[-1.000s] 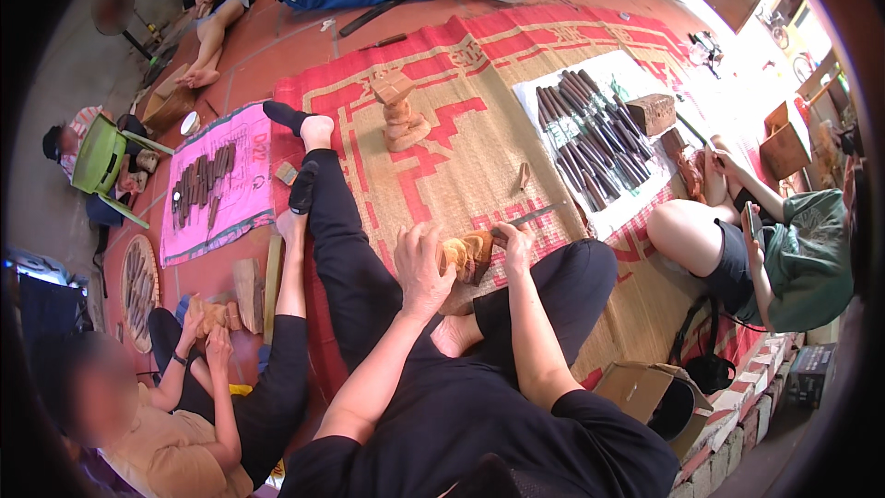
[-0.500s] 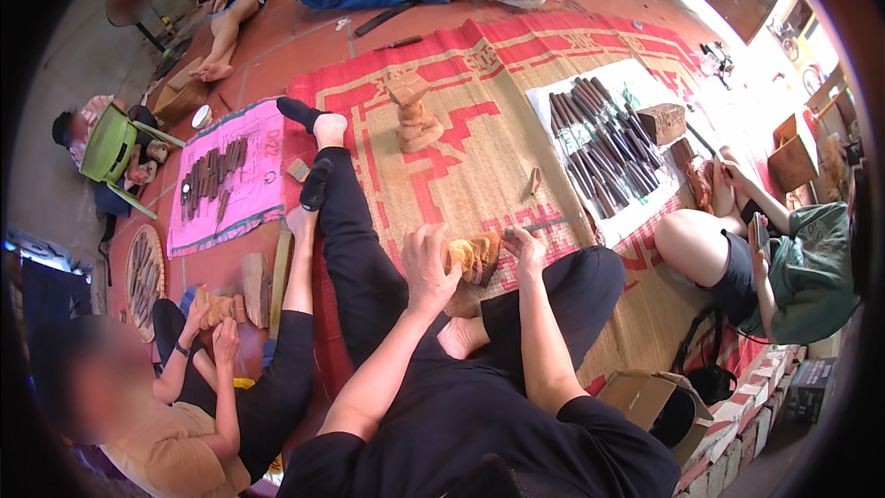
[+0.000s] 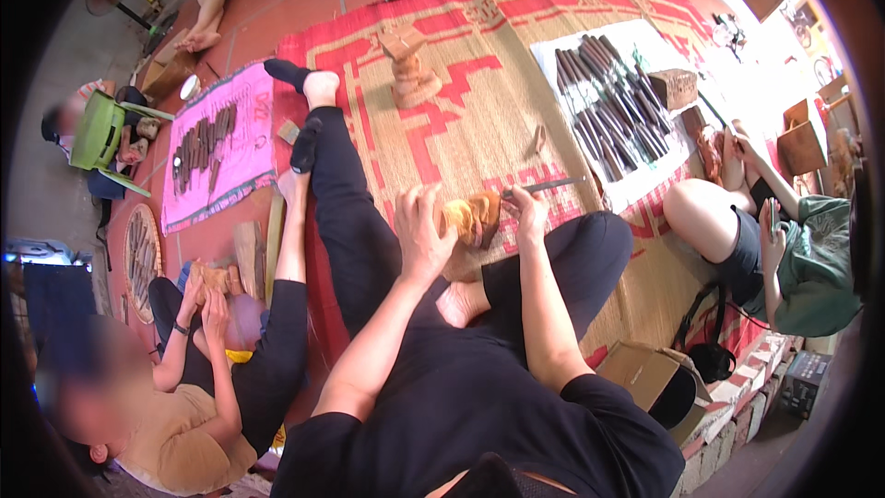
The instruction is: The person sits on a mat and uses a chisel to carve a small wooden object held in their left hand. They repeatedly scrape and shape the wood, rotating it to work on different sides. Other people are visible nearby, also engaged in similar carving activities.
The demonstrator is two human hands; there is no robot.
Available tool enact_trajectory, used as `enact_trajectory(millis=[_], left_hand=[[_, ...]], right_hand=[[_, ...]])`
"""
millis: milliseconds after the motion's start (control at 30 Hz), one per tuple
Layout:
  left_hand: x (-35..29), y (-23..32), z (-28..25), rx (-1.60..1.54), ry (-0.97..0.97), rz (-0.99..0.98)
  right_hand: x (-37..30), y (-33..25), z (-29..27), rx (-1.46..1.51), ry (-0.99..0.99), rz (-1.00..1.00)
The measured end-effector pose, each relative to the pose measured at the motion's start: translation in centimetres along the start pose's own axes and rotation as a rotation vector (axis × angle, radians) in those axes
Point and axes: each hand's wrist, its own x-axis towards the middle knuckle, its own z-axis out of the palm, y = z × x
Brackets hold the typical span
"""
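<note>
A small carved wooden figure (image 3: 471, 219), pale orange with layered curves, is held in front of my bent legs. My left hand (image 3: 424, 232) grips its left end, fingers curled and thumb against the wood. Pinched in my right hand (image 3: 528, 212) is a slim dark bar-shaped carving tool (image 3: 558, 183). It crosses the figure's right end and points out to the right; whether it is a chisel or a file I cannot tell. Farther off on the mat stands another carved wooden figure (image 3: 413, 83) with a blocky top.
Dark-handled tools (image 3: 613, 97) lie on a white sheet on the woven mat (image 3: 516, 65); more tools (image 3: 205, 149) cover a pink cloth (image 3: 244, 120). A co-worker (image 3: 175, 406) at left holds a wood piece; another person (image 3: 784, 258) sits at right. A cardboard box (image 3: 645, 385) is near my right elbow.
The view has tipped, so the surroundings sit higher in the picture. The dark tool in my right hand has turned slightly, and my left fingers have shifted on the carved figure.
</note>
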Motion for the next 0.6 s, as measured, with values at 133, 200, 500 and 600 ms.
enact_trajectory(millis=[133,200,500,600], left_hand=[[0.4,0.3,0.0,-0.024,0.003,0.005],[0.3,0.2,0.0,-0.005,0.018,0.017],[0.3,-0.2,-0.1,-0.014,0.024,-0.022],[-0.5,-0.3,0.2,-0.012,0.024,-0.03]], right_hand=[[-0.9,0.0,1.1,-0.088,-0.113,0.05],[-0.4,0.0,0.7,-0.128,-0.099,0.034],[-0.4,-1.0,0.8,-0.024,-0.043,-0.013],[-1.2,-0.5,0.9,-0.139,-0.145,0.014]])
